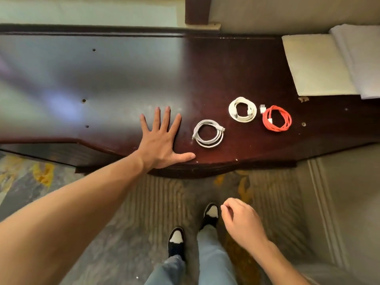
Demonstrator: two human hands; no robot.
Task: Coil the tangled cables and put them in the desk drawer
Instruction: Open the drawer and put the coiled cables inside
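Three coiled cables lie on the dark wooden desk (236, 64). A grey-white coil (208, 133) is nearest the front edge, a cream-white coil (242, 109) lies behind it to the right, and a red coil (277, 118) with white plugs is farthest right. My left hand (161, 138) rests flat on the desk with fingers spread, just left of the grey-white coil and not touching it. My right hand (241, 222) hangs below the desk edge over the carpet, fingers loosely curled and holding nothing. No drawer is visible from this angle.
Folded white towels (316, 64) lie at the desk's back right corner. A glare covers the desk's left half. My two feet (193, 229) stand on patterned carpet in front of the curved desk edge. A pale wall panel runs down the right.
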